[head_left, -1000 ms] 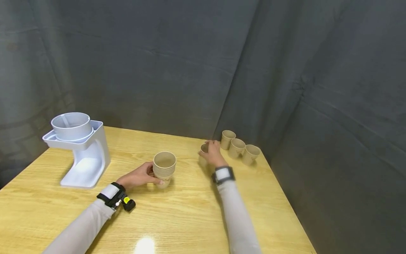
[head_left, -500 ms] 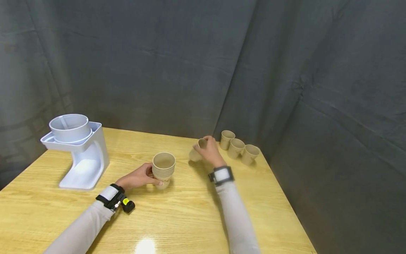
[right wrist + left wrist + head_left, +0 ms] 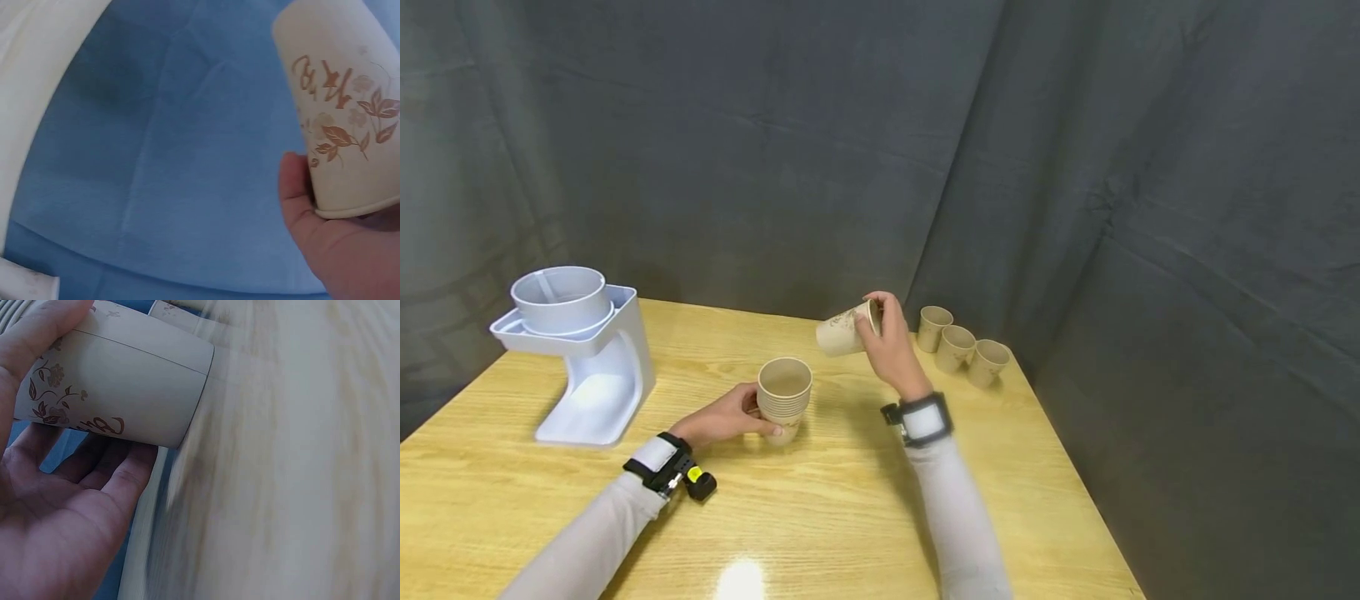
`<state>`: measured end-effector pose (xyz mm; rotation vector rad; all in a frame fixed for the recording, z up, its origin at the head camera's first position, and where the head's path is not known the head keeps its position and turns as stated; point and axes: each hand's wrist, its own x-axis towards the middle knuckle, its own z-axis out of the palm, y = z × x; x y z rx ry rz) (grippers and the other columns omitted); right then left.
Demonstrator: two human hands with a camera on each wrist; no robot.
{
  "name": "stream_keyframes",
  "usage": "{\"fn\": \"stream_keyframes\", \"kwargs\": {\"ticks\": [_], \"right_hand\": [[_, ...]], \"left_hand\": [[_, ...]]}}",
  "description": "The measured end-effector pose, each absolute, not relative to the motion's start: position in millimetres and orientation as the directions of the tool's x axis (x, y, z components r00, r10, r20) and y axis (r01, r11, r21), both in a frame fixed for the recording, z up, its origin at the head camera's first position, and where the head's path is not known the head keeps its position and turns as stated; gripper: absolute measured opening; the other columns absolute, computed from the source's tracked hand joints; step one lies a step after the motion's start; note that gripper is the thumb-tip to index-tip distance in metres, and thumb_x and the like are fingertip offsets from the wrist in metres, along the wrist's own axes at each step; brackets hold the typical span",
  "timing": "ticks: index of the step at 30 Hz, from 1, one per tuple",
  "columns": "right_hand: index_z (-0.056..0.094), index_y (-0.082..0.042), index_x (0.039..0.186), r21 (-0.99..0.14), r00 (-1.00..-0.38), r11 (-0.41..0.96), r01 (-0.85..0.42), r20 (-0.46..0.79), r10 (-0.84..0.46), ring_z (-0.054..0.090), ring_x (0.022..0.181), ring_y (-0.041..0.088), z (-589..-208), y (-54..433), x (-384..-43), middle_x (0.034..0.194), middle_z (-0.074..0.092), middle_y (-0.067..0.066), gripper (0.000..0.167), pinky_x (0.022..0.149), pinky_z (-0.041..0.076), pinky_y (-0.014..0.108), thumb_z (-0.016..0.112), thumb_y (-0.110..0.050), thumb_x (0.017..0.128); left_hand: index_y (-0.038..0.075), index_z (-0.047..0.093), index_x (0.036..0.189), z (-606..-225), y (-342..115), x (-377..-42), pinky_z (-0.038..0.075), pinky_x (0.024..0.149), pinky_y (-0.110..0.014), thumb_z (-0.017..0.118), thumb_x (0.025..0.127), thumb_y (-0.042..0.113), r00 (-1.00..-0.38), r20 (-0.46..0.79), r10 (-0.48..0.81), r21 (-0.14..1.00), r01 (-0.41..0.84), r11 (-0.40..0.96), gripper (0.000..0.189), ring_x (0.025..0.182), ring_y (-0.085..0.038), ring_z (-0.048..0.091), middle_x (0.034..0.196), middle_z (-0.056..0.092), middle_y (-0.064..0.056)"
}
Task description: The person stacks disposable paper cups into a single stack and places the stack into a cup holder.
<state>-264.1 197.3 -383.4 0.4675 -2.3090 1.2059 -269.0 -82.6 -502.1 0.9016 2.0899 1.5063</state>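
My left hand (image 3: 724, 416) grips a stack of nested paper cups (image 3: 785, 401) low on its side, fingers behind and thumb in front. In the left wrist view, the lowest cup (image 3: 137, 369) of that stack shows a brown floral print. My right hand (image 3: 893, 350) holds a single paper cup (image 3: 842, 332) near its rim, above the table. This cup is tilted almost onto its side, its base toward the left and its mouth toward my palm. In the right wrist view, the thumb and palm lie at the rim of the printed cup (image 3: 350, 119).
Three upright paper cups (image 3: 955, 347) stand in a row at the back right of the wooden table (image 3: 820, 517). A white stand (image 3: 602, 375) bearing a round white container (image 3: 561, 312) is at the left. Dark curtains (image 3: 760, 167) hang behind and to the right.
My right hand has lifted the single cup off the table, moved it slightly left and tipped it from upright to nearly sideways. The left hand still holds the stack in place.
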Motion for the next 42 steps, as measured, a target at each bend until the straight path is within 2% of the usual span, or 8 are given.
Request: {"fn": "stream_keyframes", "kwargs": {"ticks": [7, 11, 16, 19, 24, 28, 32, 42], "right_hand": [[0.051, -0.003, 0.117, -0.564, -0.705, 0.518, -0.642, 0.700, -0.112, 0.047, 0.094, 0.026, -372, 181, -249, 0.105, 0.048, 0.011, 0.045, 0.083, 0.042, 0.038, 0.042, -0.040, 0.092], [0.053, 0.000, 0.116, -0.538, -0.671, 0.482, -0.692, 0.725, -0.153, 0.047, 0.091, 0.027, -372, 172, -246, 0.104, 0.049, 0.016, 0.051, 0.079, 0.042, 0.040, 0.039, -0.045, 0.096], [0.053, -0.002, 0.118, -0.524, -0.677, 0.481, -0.703, 0.702, -0.223, 0.045, 0.094, 0.022, -377, 163, -244, 0.107, 0.047, 0.015, 0.054, 0.081, 0.042, 0.037, 0.038, -0.050, 0.096], [0.053, -0.007, 0.119, -0.532, -0.704, 0.506, -0.679, 0.666, -0.246, 0.045, 0.099, 0.019, -380, 158, -242, 0.110, 0.046, 0.010, 0.046, 0.085, 0.043, 0.032, 0.044, -0.044, 0.093], [0.055, -0.014, 0.120, -0.550, -0.739, 0.518, -0.656, 0.607, -0.292, 0.047, 0.107, 0.017, -384, 149, -239, 0.115, 0.045, 0.007, 0.035, 0.092, 0.045, 0.035, 0.057, -0.034, 0.091], [0.056, -0.018, 0.124, -0.533, -0.736, 0.524, -0.664, 0.590, -0.332, 0.047, 0.111, 0.016, -387, 143, -237, 0.118, 0.043, 0.004, 0.037, 0.097, 0.045, 0.037, 0.063, -0.034, 0.091], [0.054, -0.019, 0.130, -0.507, -0.729, 0.533, -0.677, 0.560, -0.393, 0.043, 0.118, 0.016, -389, 139, -235, 0.124, 0.043, 0.003, 0.042, 0.100, 0.044, 0.038, 0.062, -0.035, 0.092], [0.047, -0.019, 0.140, -0.417, -0.679, 0.538, -0.733, 0.494, -0.543, 0.035, 0.128, 0.017, -393, 130, -229, 0.137, 0.041, 0.004, 0.049, 0.096, 0.046, 0.033, 0.060, -0.032, 0.094]], "left_hand": [[0.008, 0.045, 0.139, -502, -84, -270, 0.043, 0.101, -0.039, 0.076, 0.084, 0.021, -0.704, 0.057, 0.708, 0.944, 0.270, 0.192, 0.065, 0.123, -0.026, 0.054, 0.134, 0.056, -0.015], [0.009, 0.045, 0.139, -502, -84, -271, 0.043, 0.103, -0.040, 0.076, 0.084, 0.021, -0.700, 0.051, 0.713, 0.948, 0.259, 0.186, 0.064, 0.124, -0.028, 0.053, 0.135, 0.056, -0.015], [0.008, 0.047, 0.138, -501, -84, -270, 0.043, 0.103, -0.039, 0.076, 0.083, 0.022, -0.703, 0.032, 0.710, 0.952, 0.239, 0.193, 0.064, 0.123, -0.027, 0.054, 0.133, 0.057, -0.014], [0.008, 0.047, 0.137, -501, -85, -271, 0.044, 0.102, -0.037, 0.077, 0.083, 0.023, -0.706, 0.019, 0.708, 0.953, 0.225, 0.200, 0.063, 0.122, -0.025, 0.055, 0.132, 0.058, -0.013], [0.009, 0.047, 0.137, -502, -85, -271, 0.045, 0.102, -0.036, 0.076, 0.084, 0.023, -0.699, 0.017, 0.714, 0.957, 0.219, 0.192, 0.063, 0.121, -0.025, 0.055, 0.132, 0.057, -0.012], [0.010, 0.047, 0.137, -501, -85, -270, 0.044, 0.103, -0.040, 0.075, 0.085, 0.023, -0.698, 0.016, 0.716, 0.957, 0.219, 0.192, 0.062, 0.122, -0.025, 0.055, 0.132, 0.058, -0.011], [0.010, 0.047, 0.137, -500, -85, -270, 0.044, 0.103, -0.041, 0.075, 0.085, 0.023, -0.699, 0.012, 0.715, 0.955, 0.219, 0.198, 0.060, 0.121, -0.025, 0.056, 0.131, 0.058, -0.011], [0.007, 0.047, 0.137, -501, -83, -270, 0.043, 0.102, -0.034, 0.074, 0.086, 0.021, -0.691, 0.025, 0.723, 0.953, 0.234, 0.191, 0.059, 0.122, -0.023, 0.054, 0.133, 0.057, -0.012]]}}
